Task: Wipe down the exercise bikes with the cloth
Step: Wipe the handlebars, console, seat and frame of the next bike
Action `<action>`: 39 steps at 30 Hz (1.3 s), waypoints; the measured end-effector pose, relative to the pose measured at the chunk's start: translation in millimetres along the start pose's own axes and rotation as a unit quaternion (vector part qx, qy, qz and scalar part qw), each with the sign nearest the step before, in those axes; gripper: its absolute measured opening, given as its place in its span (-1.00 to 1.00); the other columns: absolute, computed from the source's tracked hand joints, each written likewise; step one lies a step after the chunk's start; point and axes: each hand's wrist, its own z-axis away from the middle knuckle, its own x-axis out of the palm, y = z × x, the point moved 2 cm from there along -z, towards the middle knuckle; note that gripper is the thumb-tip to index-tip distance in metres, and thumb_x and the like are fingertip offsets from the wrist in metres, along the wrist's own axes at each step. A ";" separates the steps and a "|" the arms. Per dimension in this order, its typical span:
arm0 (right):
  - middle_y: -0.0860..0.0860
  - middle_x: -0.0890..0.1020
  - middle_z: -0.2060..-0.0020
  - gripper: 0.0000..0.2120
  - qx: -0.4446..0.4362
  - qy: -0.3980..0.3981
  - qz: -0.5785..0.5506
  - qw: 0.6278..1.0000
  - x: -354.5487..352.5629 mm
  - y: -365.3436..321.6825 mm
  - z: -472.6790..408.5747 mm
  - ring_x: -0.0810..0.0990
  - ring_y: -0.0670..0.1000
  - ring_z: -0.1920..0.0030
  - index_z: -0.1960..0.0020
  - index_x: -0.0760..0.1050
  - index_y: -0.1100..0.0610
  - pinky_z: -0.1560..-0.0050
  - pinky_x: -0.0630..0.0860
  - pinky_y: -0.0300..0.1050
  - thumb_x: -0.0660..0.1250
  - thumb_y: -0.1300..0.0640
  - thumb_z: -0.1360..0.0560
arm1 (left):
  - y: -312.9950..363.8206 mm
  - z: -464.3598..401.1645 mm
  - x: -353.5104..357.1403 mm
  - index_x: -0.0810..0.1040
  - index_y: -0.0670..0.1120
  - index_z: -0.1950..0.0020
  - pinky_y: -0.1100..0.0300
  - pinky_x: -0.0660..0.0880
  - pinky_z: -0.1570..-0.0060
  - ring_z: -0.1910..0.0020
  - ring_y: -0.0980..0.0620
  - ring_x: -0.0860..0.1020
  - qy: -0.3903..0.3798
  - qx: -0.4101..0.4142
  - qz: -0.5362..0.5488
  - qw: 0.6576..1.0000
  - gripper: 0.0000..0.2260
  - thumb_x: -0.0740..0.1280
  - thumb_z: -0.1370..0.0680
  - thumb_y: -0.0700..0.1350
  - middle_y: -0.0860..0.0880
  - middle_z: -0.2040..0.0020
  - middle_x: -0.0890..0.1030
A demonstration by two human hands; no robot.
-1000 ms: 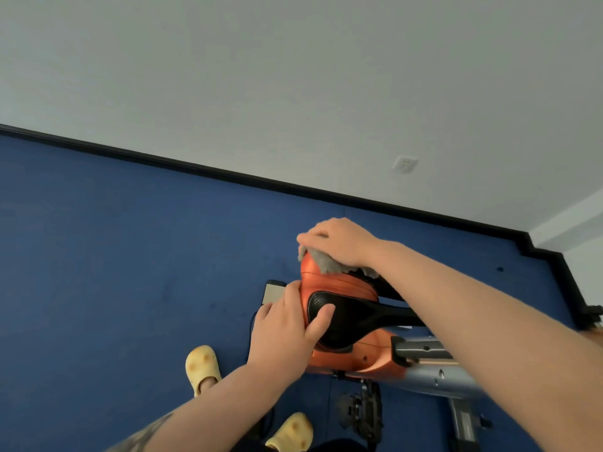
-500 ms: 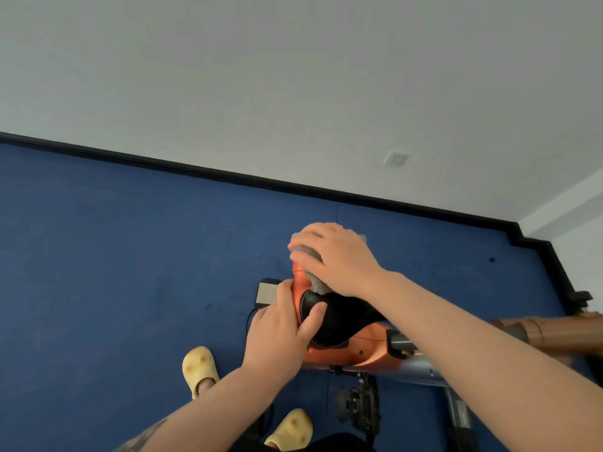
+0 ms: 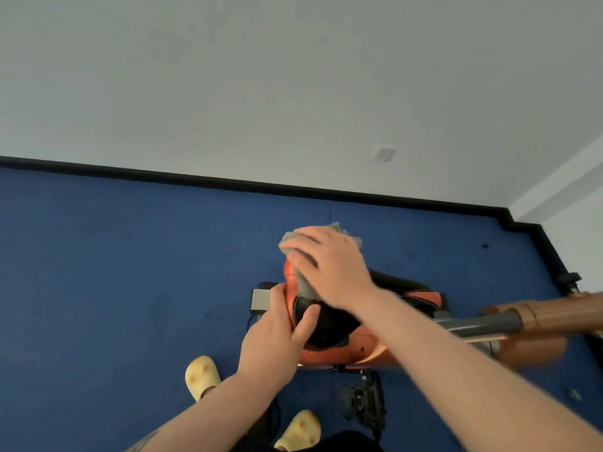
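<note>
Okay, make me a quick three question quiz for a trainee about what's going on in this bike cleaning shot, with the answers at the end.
1. True or false: the right hand presses the grey cloth onto the orange and black saddle.
2. What does the left hand do? A) holds a spray bottle B) steadies the near side of the saddle, thumb on its black centre C) hangs idle
3. Fill in: the person wears ______ clogs on the blue floor.

Key: 1 true; 2 B; 3 yellow.
</note>
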 end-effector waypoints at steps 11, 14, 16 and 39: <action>-0.23 0.56 -0.16 -0.69 -0.029 -0.151 -0.091 0.984 -11.0 19.1 -24.8 0.46 -0.13 -0.24 -0.08 0.58 -0.20 -0.28 0.38 0.02 0.06 -0.16 -0.60 | 0.8 0.7 -1.7 0.05 0.21 -0.22 0.02 0.54 0.20 0.18 0.01 0.57 -0.019 -0.006 -0.013 1.000 -0.65 0.00 -0.51 0.30 0.07 0.04 0.55; -0.23 0.61 -0.04 -0.66 0.113 -0.174 -0.098 0.973 -9.3 21.4 -41.1 0.53 -0.09 -0.13 0.07 0.60 -0.17 -0.22 0.43 0.09 0.05 -0.16 -0.59 | 0.9 1.3 -1.7 0.04 0.26 -0.20 -0.04 0.57 0.14 0.14 -0.01 0.59 -0.019 -0.006 -0.003 1.000 -0.67 -0.02 -0.51 0.32 0.06 0.00 0.56; -0.19 0.61 0.04 -0.63 0.014 -0.179 0.044 0.983 -1.9 0.9 -41.9 0.53 -0.06 -0.05 0.14 0.59 -0.13 -0.09 0.44 0.06 0.04 -0.19 -0.55 | 0.5 2.9 -0.4 0.07 0.22 -0.26 0.00 0.56 0.17 0.19 0.02 0.58 -0.019 -0.029 0.011 0.999 -0.55 -0.04 -0.45 0.38 0.06 0.11 0.58; -0.02 0.59 -0.09 -0.63 0.217 0.061 0.087 0.970 4.3 7.3 -1.4 0.53 0.06 -0.02 -0.22 0.49 -0.05 0.01 0.32 -0.01 -0.04 -0.08 -0.65 | -0.2 2.9 3.7 0.11 0.24 -0.27 0.03 0.54 0.11 0.11 0.08 0.58 0.004 -0.030 0.073 0.997 -0.56 -0.01 -0.47 0.38 0.13 0.06 0.58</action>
